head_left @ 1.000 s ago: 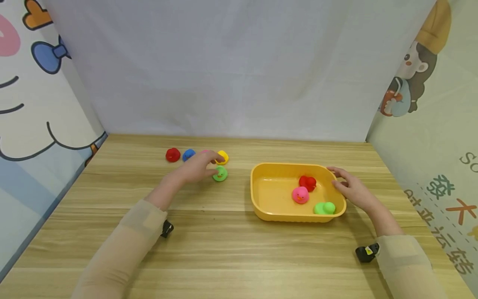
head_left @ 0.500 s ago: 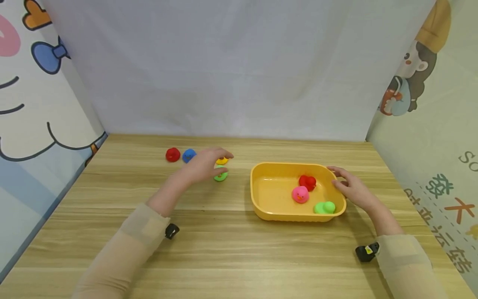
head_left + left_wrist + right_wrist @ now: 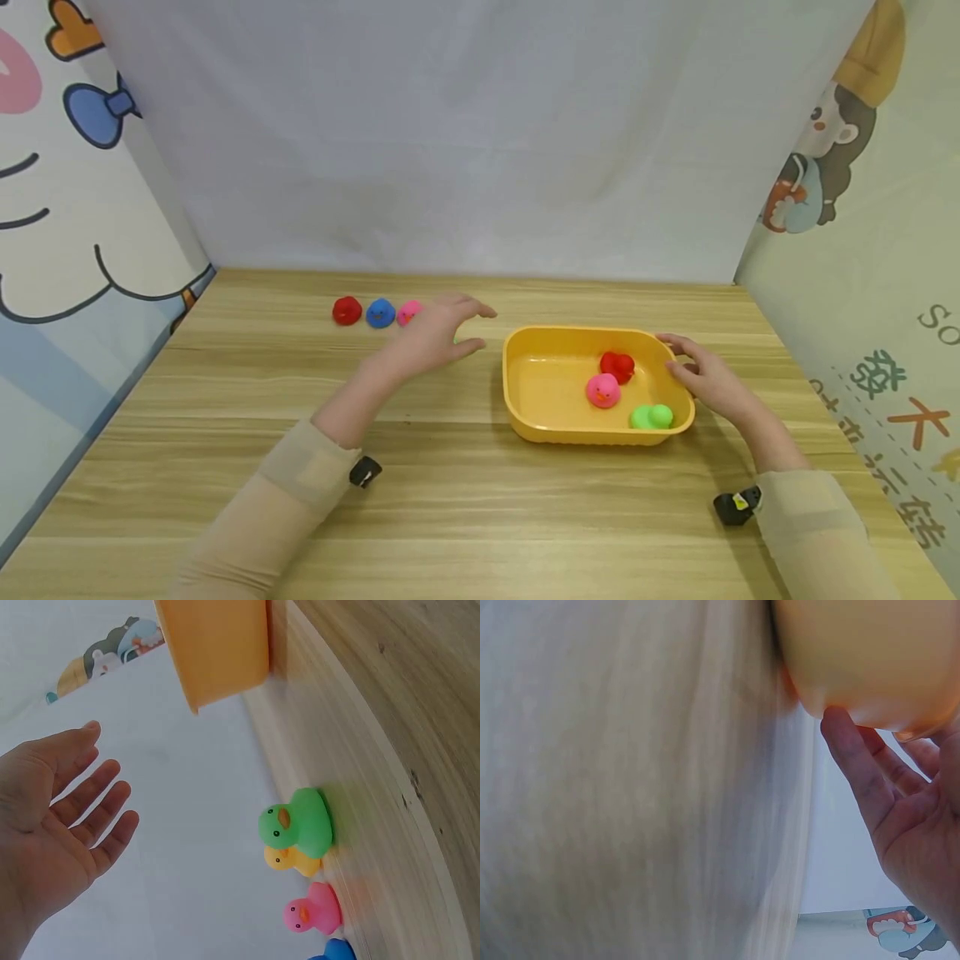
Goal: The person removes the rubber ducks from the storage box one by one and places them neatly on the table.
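My left hand (image 3: pixel 438 333) hovers over the wooden table with thumb and fingers apart, nothing between them. In the left wrist view a green rubber duck (image 3: pixel 304 821) stands below and to the side of it, in front of a yellow duck (image 3: pixel 294 860). The hand mostly covers both in the head view. Farther left sit a pink duck (image 3: pixel 409 313), a blue duck (image 3: pixel 380 313) and a red duck (image 3: pixel 347 311). My right hand (image 3: pixel 708 385) holds the right end of a yellow plastic tub (image 3: pixel 517 400), thumb over the rim, fingers against the outer wall.
Inside the tub, toward its right side, lie another red duck (image 3: pixel 618 367), a pink duck (image 3: pixel 603 391) and a bright green duck (image 3: pixel 652 417). A pale cloth (image 3: pixel 480 150) hangs behind the table (image 3: pixel 450 517). Printed panels stand at both sides.
My left hand has moved right from beside the yellow and green ducks, now covering them and uncovering the pink one. The right hand, tub and ducks have kept their places.
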